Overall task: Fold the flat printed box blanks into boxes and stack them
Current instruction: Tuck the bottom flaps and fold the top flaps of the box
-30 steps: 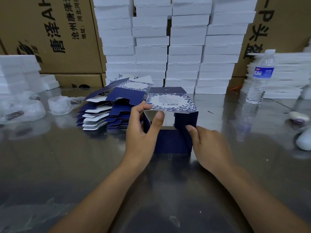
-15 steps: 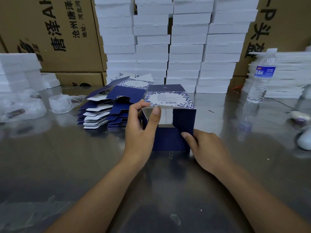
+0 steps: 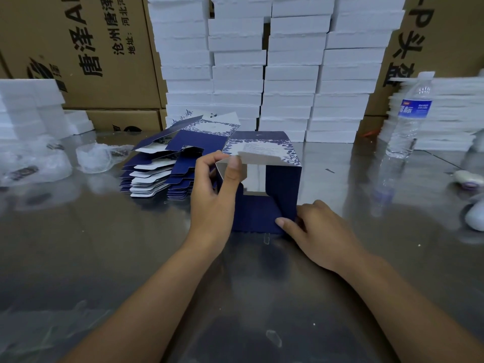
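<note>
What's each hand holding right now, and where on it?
The half-folded blue box. The left hand pinches its upper-left front corner at the top flap; the right hand grips its lower-right front corner.

One part-folded box [image 3: 284, 184] near the middle of the bench [image 3: 78, 258]; one pile of flat blanks [image 3: 154, 176] just beside it, layers too many to count; four columns of white foam blocks [image 3: 235, 61] along the far edge; one water bottle [image 3: 408, 113] toward the right edge; at least three cardboard cartons [image 3: 91, 48] behind.

Bare forearms; left hand [image 3: 213, 197], right hand [image 3: 323, 234], short nails.
</note>
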A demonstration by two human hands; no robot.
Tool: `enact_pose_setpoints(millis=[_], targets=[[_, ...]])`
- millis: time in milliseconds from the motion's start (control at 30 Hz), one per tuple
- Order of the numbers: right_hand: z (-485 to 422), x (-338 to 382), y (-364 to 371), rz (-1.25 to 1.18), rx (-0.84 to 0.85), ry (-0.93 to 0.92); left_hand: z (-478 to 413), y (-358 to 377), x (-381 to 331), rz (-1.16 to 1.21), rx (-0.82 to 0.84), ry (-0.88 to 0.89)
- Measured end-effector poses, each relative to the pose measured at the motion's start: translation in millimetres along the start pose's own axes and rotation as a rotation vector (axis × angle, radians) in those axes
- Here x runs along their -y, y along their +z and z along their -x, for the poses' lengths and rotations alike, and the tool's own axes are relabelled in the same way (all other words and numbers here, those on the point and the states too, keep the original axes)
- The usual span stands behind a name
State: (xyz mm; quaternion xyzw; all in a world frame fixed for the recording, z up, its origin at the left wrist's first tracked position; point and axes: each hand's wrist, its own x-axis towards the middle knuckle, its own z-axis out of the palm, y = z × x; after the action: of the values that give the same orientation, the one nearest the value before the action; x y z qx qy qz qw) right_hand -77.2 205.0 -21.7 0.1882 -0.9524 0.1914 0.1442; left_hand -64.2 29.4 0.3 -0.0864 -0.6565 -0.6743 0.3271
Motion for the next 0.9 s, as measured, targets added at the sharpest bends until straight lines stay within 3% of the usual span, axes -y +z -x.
enact_pose_setpoints(millis=[267, 433, 633, 900], targets=[[1.0, 3.0, -1.8, -0.071, -0.059, -0.078, -4.0, -5.0, -5.7, 0.084, -0.100, -0.071], [0.4, 2.3, -1.0, 0.053, -0.168, -0.014, -3.6, -3.0, -9.8, 0.113, -0.103, -0.082], [-0.9, -1.6, 1.2, 0.061, -0.146, 0.100, 0.5, -2.1, -6.0, 0.076, -0.058, -0.092], [-0.6, 0.9, 3.2, -0.076, -0.070, -0.051, -4.1, -4.9, -12.2, 0.099, -0.134, -0.139]])
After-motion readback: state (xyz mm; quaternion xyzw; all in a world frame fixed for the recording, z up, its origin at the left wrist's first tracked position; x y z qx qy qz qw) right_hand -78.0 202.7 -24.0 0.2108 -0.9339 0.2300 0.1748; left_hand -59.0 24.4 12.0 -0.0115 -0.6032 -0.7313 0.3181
